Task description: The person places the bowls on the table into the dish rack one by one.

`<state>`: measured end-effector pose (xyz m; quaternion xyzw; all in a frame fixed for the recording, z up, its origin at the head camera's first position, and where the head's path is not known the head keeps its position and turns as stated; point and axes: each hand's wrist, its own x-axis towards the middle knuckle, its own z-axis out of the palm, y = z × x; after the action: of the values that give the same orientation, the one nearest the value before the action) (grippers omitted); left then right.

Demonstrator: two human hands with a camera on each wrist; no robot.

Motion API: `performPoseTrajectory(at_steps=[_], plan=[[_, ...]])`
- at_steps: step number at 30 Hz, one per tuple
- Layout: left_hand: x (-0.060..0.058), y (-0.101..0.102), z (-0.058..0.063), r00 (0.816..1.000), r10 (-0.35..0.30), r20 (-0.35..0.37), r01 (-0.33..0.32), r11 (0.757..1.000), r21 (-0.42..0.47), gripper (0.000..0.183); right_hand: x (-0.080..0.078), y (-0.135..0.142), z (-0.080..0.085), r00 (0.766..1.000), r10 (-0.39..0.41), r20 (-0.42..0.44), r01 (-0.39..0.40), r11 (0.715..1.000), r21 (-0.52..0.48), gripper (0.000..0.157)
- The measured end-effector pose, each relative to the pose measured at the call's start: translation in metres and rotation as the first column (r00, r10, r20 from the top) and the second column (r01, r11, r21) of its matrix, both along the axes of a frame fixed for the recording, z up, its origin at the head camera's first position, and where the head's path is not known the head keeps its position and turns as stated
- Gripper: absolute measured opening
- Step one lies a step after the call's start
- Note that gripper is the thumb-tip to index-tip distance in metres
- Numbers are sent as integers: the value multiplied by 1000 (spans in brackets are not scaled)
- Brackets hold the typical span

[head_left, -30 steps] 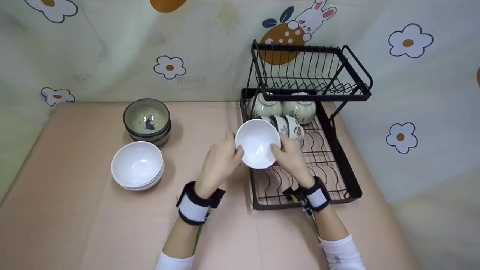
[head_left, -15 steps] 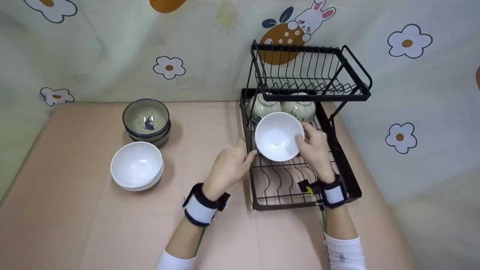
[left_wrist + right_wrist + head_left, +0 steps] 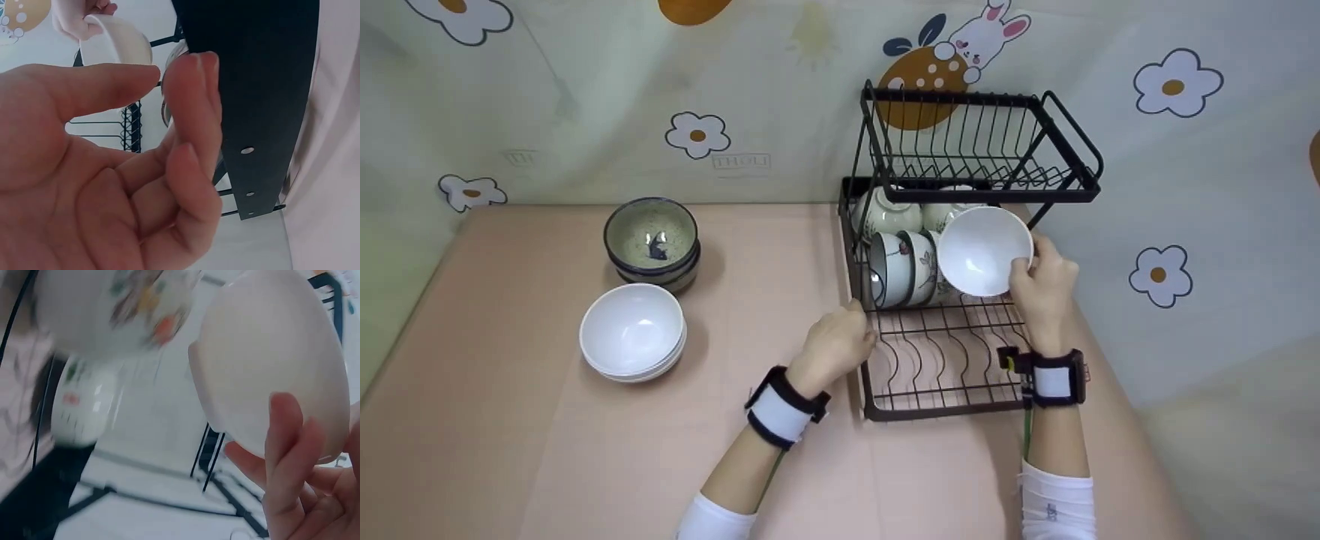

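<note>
My right hand point(image 3: 1044, 296) grips a white bowl point(image 3: 984, 251) by its right rim, thumb inside and fingers against the outer wall. The bowl is held over the lower tier of a black dish rack point(image 3: 952, 410), its inside facing the head camera. In the right wrist view, the fingers point(image 3: 287, 444) lie on the bowl's outside point(image 3: 275, 354). My left hand point(image 3: 838, 341) is at the rack's left edge, fingers loosely bent and nothing in its grasp. The left wrist view puts its fingertips point(image 3: 194, 84) in front of the black side panel point(image 3: 253, 84).
Several patterned bowls point(image 3: 913, 266) stand on edge in the lower tier, with pale green pots point(image 3: 894, 214) behind. The upper rack tier point(image 3: 982, 142) overhangs them. At left are stacked white bowls point(image 3: 634, 334) and stacked dark-rimmed bowls point(image 3: 652, 240). A patterned cloth hangs behind.
The white bowl, first held by both hands, has moved right in my right hand past the patterned bowls. My left hand has let go and come down to the rack's left edge.
</note>
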<state>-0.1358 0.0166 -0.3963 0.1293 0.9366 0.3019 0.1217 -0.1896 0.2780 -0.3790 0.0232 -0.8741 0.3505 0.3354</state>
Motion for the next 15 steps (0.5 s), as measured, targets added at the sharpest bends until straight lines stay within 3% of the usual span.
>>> performPoseTrajectory(at_steps=[9, 15], plan=[[0, 3, -3, 1000, -24, -4, 24, 999, -31, 42, -7, 12, -6, 979, -203, -27, 205, 972, 115, 28], [1, 4, -3, 1000, -29, -2, 29, 999, -39, 48, -6, 11, -11, 952, -301, 46, 289, 940, 179, 29]])
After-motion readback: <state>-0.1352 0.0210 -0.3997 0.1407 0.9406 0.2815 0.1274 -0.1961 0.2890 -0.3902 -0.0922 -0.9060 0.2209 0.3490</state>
